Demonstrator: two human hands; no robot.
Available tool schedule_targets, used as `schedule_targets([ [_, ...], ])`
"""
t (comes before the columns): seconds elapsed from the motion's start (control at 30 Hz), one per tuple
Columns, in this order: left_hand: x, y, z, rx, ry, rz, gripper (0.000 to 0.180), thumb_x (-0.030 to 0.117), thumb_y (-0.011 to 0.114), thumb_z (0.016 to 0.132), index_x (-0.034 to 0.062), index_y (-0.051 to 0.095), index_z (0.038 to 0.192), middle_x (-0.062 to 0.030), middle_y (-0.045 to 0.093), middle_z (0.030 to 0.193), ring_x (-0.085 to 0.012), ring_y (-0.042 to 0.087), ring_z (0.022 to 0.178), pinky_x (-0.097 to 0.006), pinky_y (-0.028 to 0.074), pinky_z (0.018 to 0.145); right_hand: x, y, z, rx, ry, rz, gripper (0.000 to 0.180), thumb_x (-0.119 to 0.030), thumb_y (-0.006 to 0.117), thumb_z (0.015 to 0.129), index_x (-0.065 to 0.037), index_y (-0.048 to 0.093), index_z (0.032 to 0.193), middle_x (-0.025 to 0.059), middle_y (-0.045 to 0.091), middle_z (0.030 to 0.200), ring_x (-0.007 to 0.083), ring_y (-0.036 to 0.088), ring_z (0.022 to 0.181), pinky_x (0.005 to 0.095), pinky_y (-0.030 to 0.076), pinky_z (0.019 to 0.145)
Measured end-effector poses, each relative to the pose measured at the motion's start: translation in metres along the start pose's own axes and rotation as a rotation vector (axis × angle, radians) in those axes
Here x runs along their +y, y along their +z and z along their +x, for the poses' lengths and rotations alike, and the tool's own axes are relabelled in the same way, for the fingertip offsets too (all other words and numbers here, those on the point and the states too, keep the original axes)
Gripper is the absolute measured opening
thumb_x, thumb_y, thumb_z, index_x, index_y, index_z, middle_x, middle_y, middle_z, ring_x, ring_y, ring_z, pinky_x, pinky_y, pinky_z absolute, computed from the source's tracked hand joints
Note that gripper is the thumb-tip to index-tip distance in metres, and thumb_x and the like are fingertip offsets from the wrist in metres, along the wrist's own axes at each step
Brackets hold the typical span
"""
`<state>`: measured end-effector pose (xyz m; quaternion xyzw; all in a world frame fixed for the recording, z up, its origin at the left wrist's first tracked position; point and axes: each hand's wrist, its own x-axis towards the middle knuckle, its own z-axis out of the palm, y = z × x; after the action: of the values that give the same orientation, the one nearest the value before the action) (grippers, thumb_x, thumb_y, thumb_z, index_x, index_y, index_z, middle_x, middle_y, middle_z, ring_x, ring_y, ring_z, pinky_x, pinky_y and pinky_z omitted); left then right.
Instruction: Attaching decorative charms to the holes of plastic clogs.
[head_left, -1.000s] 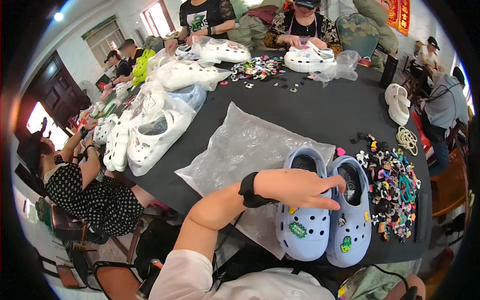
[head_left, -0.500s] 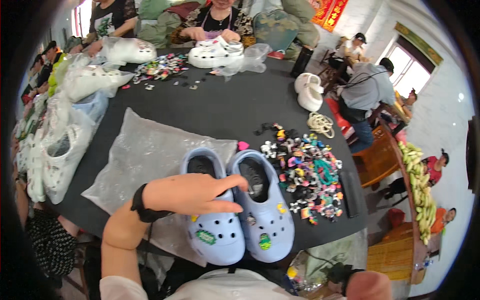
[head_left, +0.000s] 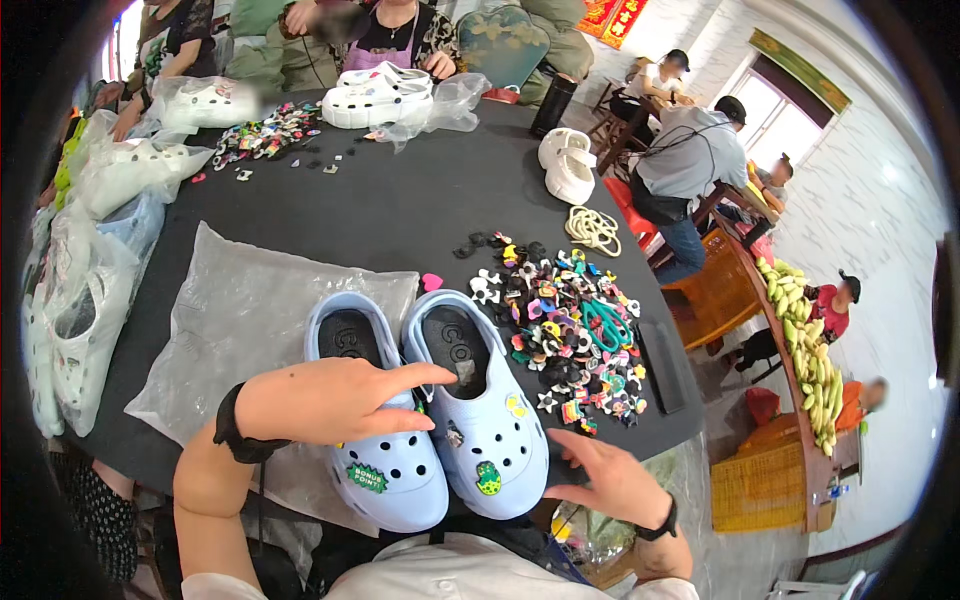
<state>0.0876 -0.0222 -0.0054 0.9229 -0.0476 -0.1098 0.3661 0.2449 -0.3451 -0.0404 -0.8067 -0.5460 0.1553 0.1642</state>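
Two light-blue clogs stand side by side at the table's near edge, toes toward me. The left clog (head_left: 405, 480) has a green starburst charm (head_left: 367, 478); the right clog (head_left: 510, 440) carries a green charm (head_left: 488, 478) and a yellow one (head_left: 515, 405). My left hand (head_left: 325, 402) reaches across the left clog, thumb and forefinger apart and pointing at the right clog's opening. It hides part of the left clog's upper. Beside the right clog's outer toe, my right hand (head_left: 618, 482) is open, thumb and fingers spread, holding nothing.
Right of the clogs lies a pile of colourful shoe charms (head_left: 575, 350), with teal loops on it and a black bar (head_left: 660, 368) beyond. A clear plastic bag (head_left: 215, 330) lies left. Farther off are white clogs (head_left: 568, 170), coiled cord (head_left: 592, 230), bagged clogs (head_left: 85, 330) and people seated opposite.
My right hand has come up from the lower right to the right clog's side, opening out. The view has shifted, so the table appears farther left. The person opposite has raised a hand.
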Motion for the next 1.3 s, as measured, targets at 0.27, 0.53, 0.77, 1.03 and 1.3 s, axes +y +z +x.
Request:
schedule_targets([
  [0.27, -0.009, -0.002, -0.001, -0.027, 0.087, -0.063, 0.044, 0.033, 0.052, 0.1, 0.0163, 0.049, 0.141, -0.0227, 0.066, 0.08, -0.0392, 0.066, 0.073, -0.045, 0.05, 0.065, -0.009, 0.034, 0.0, -0.056, 0.015, 0.445, 0.074, -0.014, 0.074, 0.085, 0.003, 0.032, 0.143, 0.0204, 0.066, 0.108, 0.0335, 0.066, 0.104, 0.0403, 0.055, 0.085],
  [0.53, -0.001, -0.007, 0.001, -0.068, 0.028, -0.077, 0.044, 0.032, 0.052, 0.1, 0.0173, 0.046, 0.141, -0.0216, 0.066, 0.081, -0.0395, 0.065, 0.073, -0.045, 0.05, 0.067, 0.015, -0.033, 0.041, 0.052, -0.218, -0.2, 0.05, -0.015, 0.077, 0.078, -0.011, 0.059, 0.124, 0.0158, 0.053, 0.131, 0.0362, 0.052, 0.121, 0.0442, 0.046, 0.099],
  [0.77, 0.001, -0.006, 0.002, -0.076, 0.009, -0.085, 0.045, 0.025, 0.055, 0.098, 0.0145, 0.049, 0.141, -0.0183, 0.069, 0.094, -0.0323, 0.068, 0.075, -0.038, 0.051, 0.069, 0.047, -0.056, 0.106, 0.028, -0.298, -0.221, 0.05, -0.014, 0.073, 0.078, -0.012, 0.059, 0.126, 0.0146, 0.045, 0.143, 0.0382, 0.039, 0.134, 0.051, 0.037, 0.107],
  [1.03, 0.004, -0.007, 0.002, -0.07, 0.019, -0.059, 0.045, 0.026, 0.054, 0.098, 0.0146, 0.049, 0.141, -0.0172, 0.069, 0.095, -0.0334, 0.067, 0.075, -0.039, 0.051, 0.069, 0.071, -0.033, 0.154, 0.009, -0.434, -0.473, 0.041, -0.024, 0.072, 0.072, -0.015, 0.064, 0.111, 0.0065, 0.05, 0.131, 0.0362, 0.038, 0.131, 0.0531, 0.038, 0.104],
  [1.3, -0.01, 0.001, 0.004, -0.013, 0.109, -0.046, 0.041, 0.032, 0.052, 0.101, 0.0141, 0.049, 0.137, -0.0198, 0.066, 0.081, -0.0356, 0.066, 0.074, -0.042, 0.049, 0.067, 0.093, -0.062, 0.162, 0.022, -0.293, -0.283, 0.03, -0.014, 0.07, 0.072, -0.008, 0.065, 0.101, 0.0105, 0.059, 0.111, 0.0337, 0.051, 0.112, 0.0426, 0.042, 0.099],
])
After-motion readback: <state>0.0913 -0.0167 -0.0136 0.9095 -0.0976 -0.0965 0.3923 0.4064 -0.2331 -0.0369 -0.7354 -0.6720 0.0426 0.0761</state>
